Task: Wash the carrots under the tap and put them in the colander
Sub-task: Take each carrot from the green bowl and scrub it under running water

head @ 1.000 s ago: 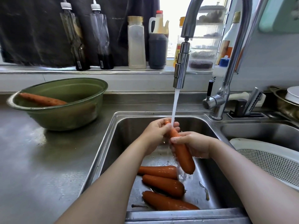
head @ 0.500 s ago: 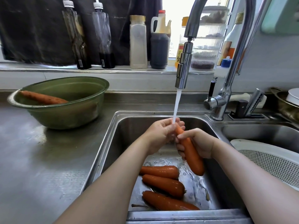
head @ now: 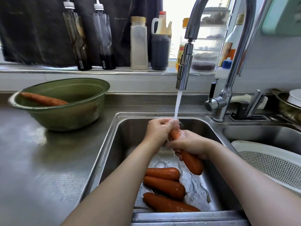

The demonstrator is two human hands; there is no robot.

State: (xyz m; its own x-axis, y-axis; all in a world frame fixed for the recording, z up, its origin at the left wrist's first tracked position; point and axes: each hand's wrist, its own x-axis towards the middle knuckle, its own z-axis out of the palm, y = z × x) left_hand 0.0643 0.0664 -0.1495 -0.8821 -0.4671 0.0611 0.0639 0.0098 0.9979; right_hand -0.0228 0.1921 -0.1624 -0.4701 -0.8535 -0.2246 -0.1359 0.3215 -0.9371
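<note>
Carrot (head: pixel 193 162) steeply aslant, top end under tap (head: pixel 184 66) stream, thick end down-right

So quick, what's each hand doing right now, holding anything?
Left hand: closed, gripping the upper end of the carrot.
Right hand: closed, gripping the middle of the same carrot.

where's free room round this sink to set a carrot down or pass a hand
The steel counter in front of the green basin, left of the sink, is bare. The white colander's visible mesh holds nothing. Crowded: the sink floor's near end, with three carrots, and the windowsill, lined with bottles.
</note>
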